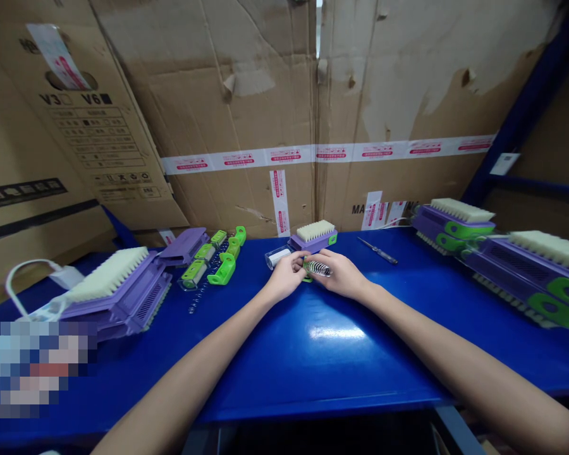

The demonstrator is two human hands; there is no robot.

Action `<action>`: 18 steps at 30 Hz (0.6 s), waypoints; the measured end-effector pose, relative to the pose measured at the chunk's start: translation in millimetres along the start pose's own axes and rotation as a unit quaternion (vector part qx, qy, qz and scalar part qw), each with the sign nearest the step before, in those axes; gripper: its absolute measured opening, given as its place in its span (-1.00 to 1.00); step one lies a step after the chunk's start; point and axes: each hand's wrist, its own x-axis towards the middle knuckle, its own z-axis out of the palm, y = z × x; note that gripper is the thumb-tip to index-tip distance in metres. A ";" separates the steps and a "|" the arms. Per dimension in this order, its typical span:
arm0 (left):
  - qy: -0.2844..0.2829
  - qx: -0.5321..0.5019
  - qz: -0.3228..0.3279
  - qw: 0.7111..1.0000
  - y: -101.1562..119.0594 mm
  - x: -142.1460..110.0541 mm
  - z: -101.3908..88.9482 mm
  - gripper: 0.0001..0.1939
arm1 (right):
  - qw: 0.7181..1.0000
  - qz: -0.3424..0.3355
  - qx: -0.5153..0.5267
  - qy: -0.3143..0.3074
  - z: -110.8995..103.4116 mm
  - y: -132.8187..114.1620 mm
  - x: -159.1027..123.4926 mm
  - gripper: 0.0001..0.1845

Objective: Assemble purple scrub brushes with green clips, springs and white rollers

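My left hand [287, 277] and my right hand [345, 273] meet over the middle of the blue table. A metal coil spring [318, 268] lies in my right hand, its fingers curled around it. A small green plastic piece [307, 279] shows between the hands, mostly hidden; my left fingers are closed on it. Just behind stands a purple brush [314, 242] with cream bristles facing up and a green end. Beside my left fingers is a clear case [271, 258] with a white part inside.
Several green parts [222, 270] and a line of coil springs [200, 296] lie left, near a purple shell [184, 246]. Stacked purple brushes [128, 297] stand farther left, others [507, 253] at right. A screwdriver [379, 251] lies right of my hands. Cardboard [246, 107] walls the back.
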 end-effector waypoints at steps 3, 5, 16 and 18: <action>-0.003 -0.003 0.006 1.000 -0.6 -0.2 0.2 -0.59 | 1.000 -0.008 -0.029 -0.009 -3.1 -1.4 -0.4 -0.74; -0.003 -0.006 0.011 1.000 -1.2 -0.5 0.5 -0.60 | 0.998 -0.011 -0.049 -0.022 -5.7 -4.6 -0.4 -0.74; -0.032 -0.010 0.021 0.999 5.0 -3.8 0.1 -0.58 | 1.000 -0.011 0.010 -0.010 -3.6 -0.1 0.5 -0.82; -0.047 -0.016 0.017 0.999 6.2 -4.0 -1.2 -0.57 | 0.999 -0.002 0.054 0.006 -0.2 4.3 0.7 -0.83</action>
